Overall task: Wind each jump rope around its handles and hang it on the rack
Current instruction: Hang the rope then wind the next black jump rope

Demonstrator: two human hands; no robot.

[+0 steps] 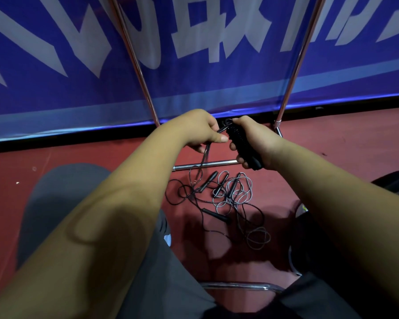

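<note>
Red floor (90,155), blue banner (194,88); right hand (257,140) grips the wound handles (241,143), left hand (199,130) pinches rope (206,151)

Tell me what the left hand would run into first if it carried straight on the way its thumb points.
Most likely the black wound handles gripped in the right hand. The left hand, pinching the loose rope, points straight at them across a narrow gap; depth is uncertain.

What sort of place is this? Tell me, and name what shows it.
Probably a sports hall or gym: red sports flooring, a long blue banner with large white characters along its edge, and loose jump ropes heaped beside a chrome rack.
</note>
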